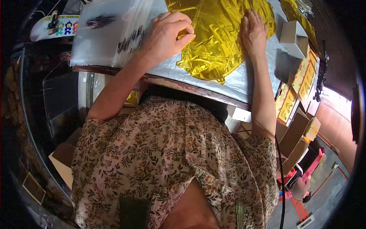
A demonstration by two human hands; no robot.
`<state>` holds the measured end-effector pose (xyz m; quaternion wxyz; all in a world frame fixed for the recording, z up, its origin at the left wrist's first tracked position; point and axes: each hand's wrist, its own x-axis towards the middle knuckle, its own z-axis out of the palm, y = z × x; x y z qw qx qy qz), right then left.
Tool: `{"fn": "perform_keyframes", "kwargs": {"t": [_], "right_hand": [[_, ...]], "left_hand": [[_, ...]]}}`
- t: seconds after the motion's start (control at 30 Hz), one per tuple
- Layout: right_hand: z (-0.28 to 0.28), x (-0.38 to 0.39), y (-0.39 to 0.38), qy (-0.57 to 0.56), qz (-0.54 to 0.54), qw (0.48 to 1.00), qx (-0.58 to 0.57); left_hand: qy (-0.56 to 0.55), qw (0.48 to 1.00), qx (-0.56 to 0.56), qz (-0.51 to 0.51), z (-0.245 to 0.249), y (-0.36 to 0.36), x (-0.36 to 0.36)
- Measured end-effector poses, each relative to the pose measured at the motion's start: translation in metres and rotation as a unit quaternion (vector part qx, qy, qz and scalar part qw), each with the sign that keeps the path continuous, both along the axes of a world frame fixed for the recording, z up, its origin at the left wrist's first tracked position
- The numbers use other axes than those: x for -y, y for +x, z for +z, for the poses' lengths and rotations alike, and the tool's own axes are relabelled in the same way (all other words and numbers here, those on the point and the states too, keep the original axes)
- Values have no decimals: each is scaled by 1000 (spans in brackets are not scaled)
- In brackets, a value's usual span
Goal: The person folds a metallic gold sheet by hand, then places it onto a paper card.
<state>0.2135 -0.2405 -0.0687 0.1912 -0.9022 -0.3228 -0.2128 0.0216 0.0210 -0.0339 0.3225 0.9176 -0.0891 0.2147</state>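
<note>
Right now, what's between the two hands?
Shiny gold foil fills the stretch between the left hand and the right hand, spread on the table. The head view shows it.

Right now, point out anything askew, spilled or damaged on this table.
Nothing is spilled or broken. The gold foil is heavily creased but lies flat on the table, with the left hand pinching its edge and the right hand pressed on it. The bags and box look in order.

We wear a loose short-sleeved blouse (167,152), cream with small brown and green flowers and leaves; our arms are bare down to the left hand (167,36) and right hand (253,32).
</note>
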Motion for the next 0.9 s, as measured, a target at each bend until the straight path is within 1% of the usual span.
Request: {"fn": "perform_keyframes", "kwargs": {"t": [0.17,0.23,0.3,0.37,0.43,0.5,0.77,0.83,0.9], "right_hand": [[0,-1,0,4,-4,1000,-10],[1,-1,-1,10,-4,1000,-13],[3,-3,-2,5,-18,1000,-12],[7,-4,-5,-2,-25,999,-24],[9,-4,-7,-1,-31,999,-26],[9,-4,-7,16,-29,998,-60],[9,-4,-9,-8,-27,998,-60],[10,-5,-9,-7,-28,998,-63],[10,-5,-8,-6,-30,997,-65]], "left_hand": [[2,1000,-1,1,5,-3,2],[-14,1000,-23,5,7,-3,2],[6,1000,-2,8,4,-1,1],[-4,997,-76,8,10,-4,2],[-13,999,-52,4,14,-6,3],[-25,998,-57,9,16,-5,3],[-20,999,-44,6,18,-4,9],[24,999,-28,-6,22,-4,11],[29,999,-38,-10,19,-5,11]]}}
